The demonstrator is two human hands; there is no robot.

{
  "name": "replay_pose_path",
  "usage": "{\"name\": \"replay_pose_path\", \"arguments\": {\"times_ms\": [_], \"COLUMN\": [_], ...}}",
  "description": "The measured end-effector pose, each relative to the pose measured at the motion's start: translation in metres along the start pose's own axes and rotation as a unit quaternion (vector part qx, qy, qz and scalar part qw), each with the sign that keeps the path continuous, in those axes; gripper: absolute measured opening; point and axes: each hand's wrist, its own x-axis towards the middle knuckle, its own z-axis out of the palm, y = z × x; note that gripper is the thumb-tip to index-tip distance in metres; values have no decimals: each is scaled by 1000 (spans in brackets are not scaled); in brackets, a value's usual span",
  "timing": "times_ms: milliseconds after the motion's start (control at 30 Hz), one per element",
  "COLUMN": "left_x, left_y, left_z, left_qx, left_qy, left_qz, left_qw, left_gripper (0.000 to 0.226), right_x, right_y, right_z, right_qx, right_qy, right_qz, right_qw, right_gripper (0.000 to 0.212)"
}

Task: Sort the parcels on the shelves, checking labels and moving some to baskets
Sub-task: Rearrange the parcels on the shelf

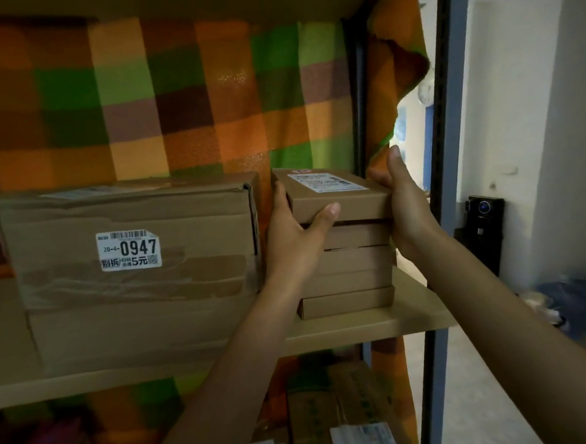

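My left hand (296, 237) and right hand (405, 208) grip the top flat carton (342, 201) by its sides, fingers (280, 197) curled round it. This keeps its label (323, 182) readable above the stack (351, 273) at the shelf's (414, 317) right edge.

Brown cardboard parcels (340, 198) (white labels (128, 249)) against an orange-green-brown checked cloth (181, 101).

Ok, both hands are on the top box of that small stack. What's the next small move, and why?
Probably lift the top box straight up off the stack and tilt it toward you. The left hand and right hand grip its two sides, and its label lies on the top face, at too shallow an angle to read from here.
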Motion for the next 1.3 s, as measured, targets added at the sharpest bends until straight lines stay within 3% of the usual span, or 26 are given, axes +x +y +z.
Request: {"name": "replay_pose_path", "arguments": {"times_ms": [367, 700, 834, 1000, 1034, 1200, 1300], "left_x": [9, 10, 0, -15, -17, -36, -48], "left_y": [-25, -28, -19, -16, -17, -2, 9], "left_z": [2, 5, 2, 5, 4, 16, 16], "left_qx": [-55, -41, -9, 59, 74, 101, 89], "left_qy": [-3, -12, 12, 29, 35, 80, 97], "left_qz": [-17, -16, 7, 84, 103, 199, 239], "left_qw": [998, 999, 1000, 994, 991, 971, 962], "left_gripper": [106, 110, 105, 98, 94, 74, 65], "right_x": [11, 8, 1, -9, -12, -33, -48], "right_y": [16, 16, 13, 12, 13, 8, 1], "right_z": [0, 6, 9, 9, 12, 0, 1], "right_qx": [-28, -71, -79, -103, -115, -173, -182], "right_qy": [2, -8, -6, 50, 61, 83, 78], "right_qz": [10, -17, -15, -91, -113, -238, -282], "right_qw": [1000, 997, 997, 989, 985, 952, 939], "right_gripper": [48, 28, 26, 12, 13, 62, 67]}}
